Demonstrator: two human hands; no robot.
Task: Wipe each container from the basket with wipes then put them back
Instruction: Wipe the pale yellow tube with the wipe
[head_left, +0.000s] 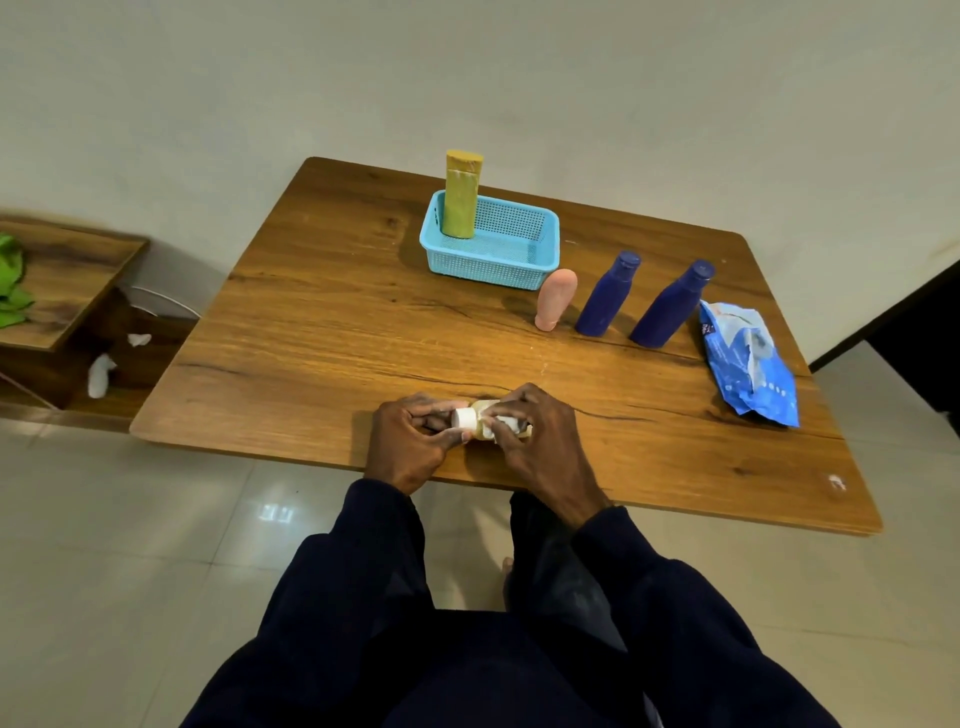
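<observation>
Both hands hold a white-capped bottle (470, 418) over the table's (322, 332) near edge: left hand (410, 441) pinching its cap end, right hand (535, 436) pressing a white wipe (506, 422) round its body. Wiping looks under way; next it likely goes into the blue basket (493, 260) toward the far edge.

The brown wooden table (311, 338) bears a light-blue perforated plastic basket (483, 265), an upright pink tube (556, 300), a dark-blue plastic bottle (607, 296), a second dark-blue bottle (670, 306) and a crumpled blue wipes packet (748, 364).

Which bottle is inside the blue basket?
The tall yellow tube, standing upright at the basket's left end. The pink tube and both dark blue bottles stand outside it on the table.
</observation>
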